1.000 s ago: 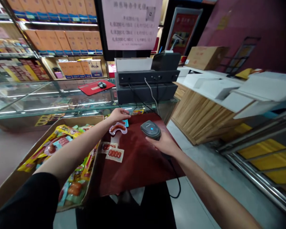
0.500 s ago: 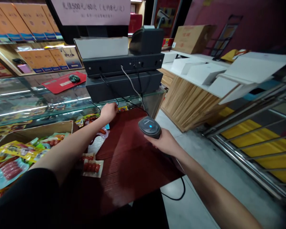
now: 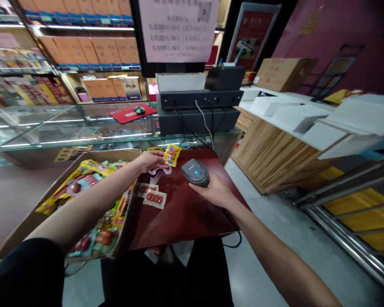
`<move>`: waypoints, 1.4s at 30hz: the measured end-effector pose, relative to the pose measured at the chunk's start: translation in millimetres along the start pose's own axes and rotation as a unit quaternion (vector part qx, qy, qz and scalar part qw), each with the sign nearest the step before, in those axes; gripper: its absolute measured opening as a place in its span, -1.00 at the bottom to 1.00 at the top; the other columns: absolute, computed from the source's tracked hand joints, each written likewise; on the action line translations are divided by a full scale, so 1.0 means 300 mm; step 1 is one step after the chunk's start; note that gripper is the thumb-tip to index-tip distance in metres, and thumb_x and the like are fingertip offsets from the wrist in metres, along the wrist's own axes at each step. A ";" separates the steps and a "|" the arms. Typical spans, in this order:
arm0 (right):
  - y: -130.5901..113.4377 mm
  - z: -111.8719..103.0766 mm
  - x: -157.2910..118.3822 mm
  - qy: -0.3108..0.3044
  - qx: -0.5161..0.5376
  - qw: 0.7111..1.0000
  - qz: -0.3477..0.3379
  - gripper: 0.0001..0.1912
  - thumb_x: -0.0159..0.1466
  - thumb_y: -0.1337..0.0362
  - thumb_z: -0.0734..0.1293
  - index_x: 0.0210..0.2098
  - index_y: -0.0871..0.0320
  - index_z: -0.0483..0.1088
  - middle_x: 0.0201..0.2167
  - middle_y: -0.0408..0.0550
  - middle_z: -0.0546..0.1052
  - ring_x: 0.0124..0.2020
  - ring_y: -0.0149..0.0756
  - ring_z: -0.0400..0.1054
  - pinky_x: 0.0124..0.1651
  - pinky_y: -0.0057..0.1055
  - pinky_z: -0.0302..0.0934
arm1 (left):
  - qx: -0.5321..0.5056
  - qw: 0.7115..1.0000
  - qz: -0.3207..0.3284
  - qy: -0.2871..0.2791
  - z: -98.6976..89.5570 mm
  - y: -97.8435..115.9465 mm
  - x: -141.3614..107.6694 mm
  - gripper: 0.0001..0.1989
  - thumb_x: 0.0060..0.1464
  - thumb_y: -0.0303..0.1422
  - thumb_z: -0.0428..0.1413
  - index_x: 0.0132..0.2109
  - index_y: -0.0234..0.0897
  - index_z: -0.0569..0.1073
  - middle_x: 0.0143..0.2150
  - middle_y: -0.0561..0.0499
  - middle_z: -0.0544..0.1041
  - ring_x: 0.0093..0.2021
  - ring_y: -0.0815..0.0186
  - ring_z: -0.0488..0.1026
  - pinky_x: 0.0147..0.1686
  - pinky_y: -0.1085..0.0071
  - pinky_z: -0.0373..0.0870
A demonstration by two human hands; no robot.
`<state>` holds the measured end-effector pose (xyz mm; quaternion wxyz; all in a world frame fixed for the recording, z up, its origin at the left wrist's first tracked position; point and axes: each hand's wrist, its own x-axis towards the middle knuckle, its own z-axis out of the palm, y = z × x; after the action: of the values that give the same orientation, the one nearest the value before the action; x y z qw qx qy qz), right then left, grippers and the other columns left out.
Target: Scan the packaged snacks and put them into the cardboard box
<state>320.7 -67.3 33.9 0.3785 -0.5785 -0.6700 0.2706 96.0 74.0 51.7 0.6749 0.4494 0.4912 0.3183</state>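
Observation:
Between the fingers of my left hand (image 3: 152,161) is a small yellow snack packet (image 3: 172,154), held up over the far part of the dark red tabletop (image 3: 192,213). My right hand (image 3: 216,187) is wrapped round a grey barcode scanner (image 3: 195,172) with a lit blue dot, its head pointing toward the packet. Two clear packs of small red sausages (image 3: 155,198) lie near the table's left side, one overlapping the other. Just below my left hand sits a pinkish plastic ring-shaped piece (image 3: 161,170), partly hidden.
At left, a cardboard box (image 3: 121,230) holds many wrapped snacks. Behind the table stand a glass display counter (image 3: 121,138) and a black cash drawer (image 3: 198,121) with hanging cables. To the right are a wooden cabinet (image 3: 259,145) and a metal railing (image 3: 355,251).
My left hand has come back from the table's far edge and now shows a yellow packet. The scanner stays in my right hand. The view has swung left, showing more of the box.

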 end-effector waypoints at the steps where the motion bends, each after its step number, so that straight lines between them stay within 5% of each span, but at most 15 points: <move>1: -0.034 0.026 0.000 -0.005 0.002 1.000 -0.006 -0.61 0.13 0.10 0.42 -0.09 0.13 0.51 -0.13 0.02 0.61 -0.10 -0.09 0.50 -0.04 -0.25 0.35 | -0.040 0.999 0.000 -0.003 -0.021 -0.003 -0.052 -0.82 -0.11 -0.69 0.17 -0.36 -0.36 0.44 -0.37 -0.13 0.59 -0.37 0.23 0.58 -0.29 0.32 0.55; 6: -0.212 0.117 -0.011 -0.042 0.006 0.997 -0.060 -0.62 0.14 0.08 0.41 -0.12 0.16 0.52 -0.16 0.04 0.62 -0.10 -0.07 0.50 -0.06 -0.26 0.35 | -0.167 0.986 -0.025 -0.019 -0.110 -0.004 -0.256 -0.85 0.00 -0.63 0.13 -0.26 -0.37 0.49 -0.25 -0.14 0.61 -0.32 0.30 0.58 -0.26 0.39 0.55; 12: -0.333 0.169 -0.061 -0.052 -0.015 0.997 -0.059 -0.59 0.16 0.05 0.39 -0.11 0.20 0.50 -0.49 -0.03 0.60 -0.26 -0.09 0.53 -0.22 -0.32 0.36 | -0.191 0.981 0.047 -0.004 -0.169 -0.048 -0.309 -0.83 -0.06 -0.53 0.28 -0.27 -0.36 0.47 -0.30 -0.08 0.59 -0.36 0.37 0.55 -0.29 0.46 0.53; 18: -0.315 0.213 -0.099 -0.026 -0.023 0.998 -0.057 -0.58 0.17 0.04 0.37 -0.12 0.23 0.50 -0.56 -0.06 0.56 -0.36 -0.13 0.52 -0.29 -0.34 0.33 | -0.162 0.974 0.161 0.009 -0.170 -0.111 -0.286 -0.53 -0.24 -0.57 0.36 -0.13 -0.30 0.42 -0.28 -0.02 0.58 -0.35 0.28 0.57 -0.31 0.30 0.57; 22: -0.294 0.218 -0.112 -0.011 -0.031 0.998 -0.050 -0.59 0.16 0.05 0.38 -0.13 0.21 0.50 -0.45 -0.01 0.60 -0.29 -0.11 0.52 -0.24 -0.33 0.33 | -0.156 0.973 0.168 -0.001 -0.176 -0.121 -0.281 -0.62 -0.21 -0.42 0.38 -0.21 -0.35 0.45 -0.27 -0.07 0.59 -0.32 0.21 0.59 -0.29 0.18 0.59; 26: -0.286 0.208 -0.124 0.005 -0.027 0.998 -0.063 -0.60 0.16 0.06 0.39 -0.11 0.19 0.50 -0.25 0.02 0.62 -0.17 -0.11 0.50 -0.11 -0.32 0.31 | -0.107 0.975 0.193 0.015 -0.181 -0.119 -0.284 -0.58 -0.25 -0.34 0.41 -0.21 -0.37 0.48 -0.26 -0.10 0.61 -0.32 0.25 0.58 -0.36 0.35 0.58; 33: -0.300 0.191 -0.140 -0.001 -0.049 0.998 -0.044 -0.58 0.18 0.05 0.36 -0.08 0.21 0.49 -0.43 -0.01 0.60 -0.29 -0.11 0.52 -0.24 -0.34 0.32 | -0.076 0.967 0.240 0.032 -0.178 -0.127 -0.293 -0.53 -0.32 -0.32 0.42 -0.25 -0.34 0.41 -0.30 -0.04 0.61 -0.35 0.28 0.57 -0.37 0.36 0.56; 42: -0.317 0.189 -0.155 0.010 -0.041 0.998 -0.052 -0.59 0.16 0.06 0.38 -0.10 0.20 0.51 -0.28 0.04 0.62 -0.23 -0.12 0.52 -0.21 -0.36 0.31 | -0.062 0.968 0.239 0.041 -0.180 -0.133 -0.292 -0.56 -0.30 -0.36 0.39 -0.23 -0.35 0.42 -0.33 -0.03 0.61 -0.39 0.30 0.56 -0.37 0.35 0.54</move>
<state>222.0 -125.9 68.7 0.3745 -0.5606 -0.7060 0.2168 16.7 -2.1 42.0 0.5854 0.4974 0.3758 0.5183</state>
